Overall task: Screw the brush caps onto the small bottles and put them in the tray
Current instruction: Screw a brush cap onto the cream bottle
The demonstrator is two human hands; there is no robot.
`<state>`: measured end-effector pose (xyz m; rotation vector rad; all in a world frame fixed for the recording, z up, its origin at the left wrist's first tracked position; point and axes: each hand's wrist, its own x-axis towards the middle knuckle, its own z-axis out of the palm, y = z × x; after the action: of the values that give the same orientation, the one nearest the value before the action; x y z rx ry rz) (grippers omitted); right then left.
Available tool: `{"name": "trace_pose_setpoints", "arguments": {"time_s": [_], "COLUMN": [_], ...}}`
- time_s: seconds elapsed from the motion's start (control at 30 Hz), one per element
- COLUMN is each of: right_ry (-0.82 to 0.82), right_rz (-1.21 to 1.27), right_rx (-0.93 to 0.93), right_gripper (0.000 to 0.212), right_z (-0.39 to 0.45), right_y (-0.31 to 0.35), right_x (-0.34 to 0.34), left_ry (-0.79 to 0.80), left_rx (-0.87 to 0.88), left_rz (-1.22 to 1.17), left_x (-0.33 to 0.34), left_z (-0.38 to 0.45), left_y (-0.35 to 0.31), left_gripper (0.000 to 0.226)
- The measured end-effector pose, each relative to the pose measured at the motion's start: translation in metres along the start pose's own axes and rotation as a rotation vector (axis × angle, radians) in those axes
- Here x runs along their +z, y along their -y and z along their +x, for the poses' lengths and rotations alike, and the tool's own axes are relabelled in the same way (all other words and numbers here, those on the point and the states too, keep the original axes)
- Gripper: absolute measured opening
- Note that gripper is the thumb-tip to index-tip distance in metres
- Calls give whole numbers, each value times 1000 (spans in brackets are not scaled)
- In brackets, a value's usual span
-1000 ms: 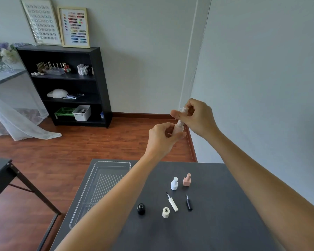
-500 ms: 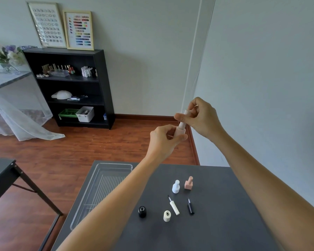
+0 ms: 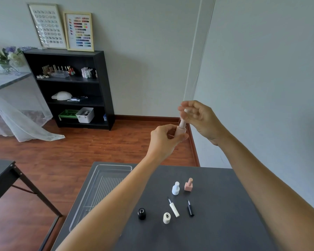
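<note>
High above the table, my left hand (image 3: pixel 163 140) grips a small pale pink bottle (image 3: pixel 181 130). My right hand (image 3: pixel 200 118) pinches the ribbed brush cap (image 3: pixel 184 117) that sits on the bottle's neck. On the dark table (image 3: pixel 216 223) stand a capped pale blue bottle (image 3: pixel 175 188) and a capped pink square bottle (image 3: pixel 188 184). In front of them lie a white brush cap (image 3: pixel 174 208), a black brush cap (image 3: pixel 190 209), an uncapped black bottle (image 3: pixel 141 213) and an uncapped cream bottle (image 3: pixel 166 218). The clear tray (image 3: pixel 98 185) lies at the table's left, nothing visible in it.
A wall (image 3: pixel 261 87) rises close on the right behind the table. To the left are a wooden floor, a second dark table (image 3: pixel 2 176) and a black shelf unit (image 3: pixel 71 87) by the far wall.
My right hand's fingers have shifted their hold on the cap, and more of the cap shows. Both hands stay in about the same place above the table.
</note>
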<state>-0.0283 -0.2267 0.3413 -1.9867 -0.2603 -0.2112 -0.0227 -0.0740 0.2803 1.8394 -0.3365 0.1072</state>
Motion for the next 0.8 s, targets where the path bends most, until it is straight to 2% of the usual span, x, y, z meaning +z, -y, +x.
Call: {"name": "trace_pose_setpoints", "arguments": {"time_s": [0.1, 0.23, 0.4, 0.5, 0.7, 0.8], "right_ry": [35, -93, -231, -253, -181, -210], "right_rz": [156, 37, -47, -55, -82, -132], "right_rx": [-7, -28, -43, -30, 118, 209], "right_gripper": [25, 15, 15, 15, 11, 8], "right_z": [-1, -2, -5, -11, -40, -65], "right_y": [-4, -5, -10, -19, -68, -108], "right_x": [-5, 0, 12, 18, 28, 35], "left_ry": [3, 5, -31, -21, 139, 262], "left_rx": [0, 11, 25, 2, -110, -217], "left_rz": [13, 14, 41, 47, 92, 187], "left_x": [-1, 4, 11, 13, 21, 23], "left_z": [1, -3, -7, -11, -33, -47], "left_y": [2, 3, 7, 17, 57, 88], "left_gripper": [26, 22, 12, 12, 18, 33]}}
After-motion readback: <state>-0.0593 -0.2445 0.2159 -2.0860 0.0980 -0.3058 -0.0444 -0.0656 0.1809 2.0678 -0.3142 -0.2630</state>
